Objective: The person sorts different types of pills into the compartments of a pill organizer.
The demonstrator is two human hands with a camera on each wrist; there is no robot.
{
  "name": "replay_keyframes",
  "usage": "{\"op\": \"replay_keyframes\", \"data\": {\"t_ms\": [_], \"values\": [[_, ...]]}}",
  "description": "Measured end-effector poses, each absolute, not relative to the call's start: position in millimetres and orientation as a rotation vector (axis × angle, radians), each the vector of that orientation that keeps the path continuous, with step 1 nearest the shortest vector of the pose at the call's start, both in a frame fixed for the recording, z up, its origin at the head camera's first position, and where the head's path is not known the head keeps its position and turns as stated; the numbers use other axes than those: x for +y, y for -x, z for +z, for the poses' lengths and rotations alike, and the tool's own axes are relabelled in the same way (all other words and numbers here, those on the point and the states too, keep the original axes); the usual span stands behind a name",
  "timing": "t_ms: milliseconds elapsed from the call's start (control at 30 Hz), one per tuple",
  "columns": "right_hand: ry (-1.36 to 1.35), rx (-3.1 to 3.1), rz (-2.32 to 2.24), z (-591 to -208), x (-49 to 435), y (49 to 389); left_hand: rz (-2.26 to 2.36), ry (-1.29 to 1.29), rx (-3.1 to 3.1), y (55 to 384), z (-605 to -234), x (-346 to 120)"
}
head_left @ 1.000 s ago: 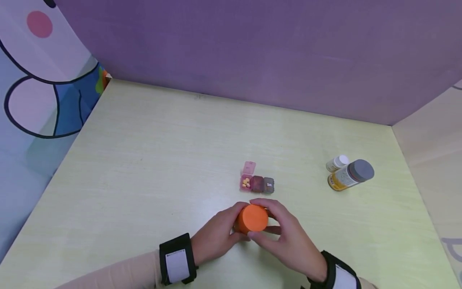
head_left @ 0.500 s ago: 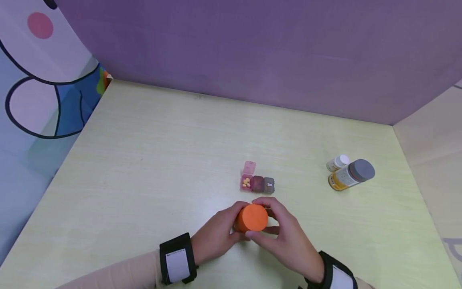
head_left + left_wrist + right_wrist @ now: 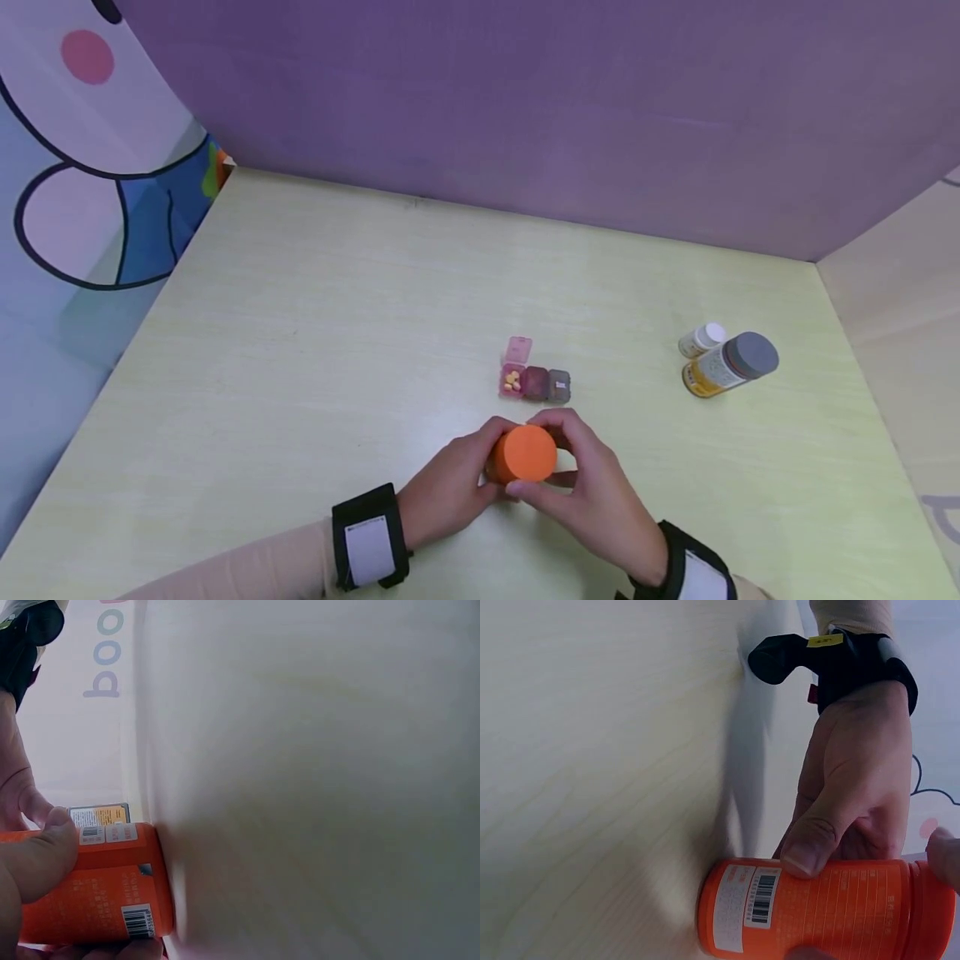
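An orange bottle (image 3: 498,469) with a round orange cap (image 3: 531,452) stands on the table between my hands. My left hand (image 3: 450,483) grips the bottle's body, its thumb lying across the printed side in the left wrist view. My right hand (image 3: 592,492) holds the cap, fingers at the far edge and thumb at the near edge. In the right wrist view, the bottle's base is down at the tabletop and a barcode label (image 3: 762,898) shows on its side. Just beyond the hands lies a small pill box (image 3: 535,382); its left pink compartment has the lid up and several pale pills inside.
At the right stand a small white-capped bottle (image 3: 702,339) and a larger grey-capped bottle (image 3: 727,367), close together. A purple wall panel (image 3: 510,117) rises at the table's (image 3: 337,292) back edge, with side panels left and right.
My right thumb has slid slightly left along the cap's near edge, and its index finger and wrist have shifted a little. The left hand and bottle stay in place.
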State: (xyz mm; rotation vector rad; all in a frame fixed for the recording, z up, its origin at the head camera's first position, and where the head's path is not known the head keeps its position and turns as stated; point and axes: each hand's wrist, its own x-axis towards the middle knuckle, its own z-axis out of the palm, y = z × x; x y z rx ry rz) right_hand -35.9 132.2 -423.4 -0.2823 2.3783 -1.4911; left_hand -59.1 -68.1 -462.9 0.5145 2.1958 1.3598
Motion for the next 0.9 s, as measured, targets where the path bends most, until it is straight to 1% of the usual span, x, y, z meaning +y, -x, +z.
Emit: {"op": "replay_keyframes", "data": {"t_ms": [200,300,433,700,900], "values": [[0.389,2.414,-1.494,-426.6,136.6,33.1,1.37,-0.521,2.195,60.2,-463.8,-69.1],[0.359,2.42,-1.499,-427.8,135.4,33.7,1.362,-0.521,2.203,60.6,-463.9,-68.7],[0.252,2.403,-1.502,-427.3,132.3,35.8,1.35,-0.521,2.208,60.7,-463.6,-68.1],[0.331,2.417,-1.475,-426.4,135.4,34.3,1.367,-0.547,2.218,60.9,-463.1,-69.8],[0.256,2.408,-1.496,-427.8,132.4,34.7,1.351,-0.527,2.201,61.2,-461.9,-68.9]]}}
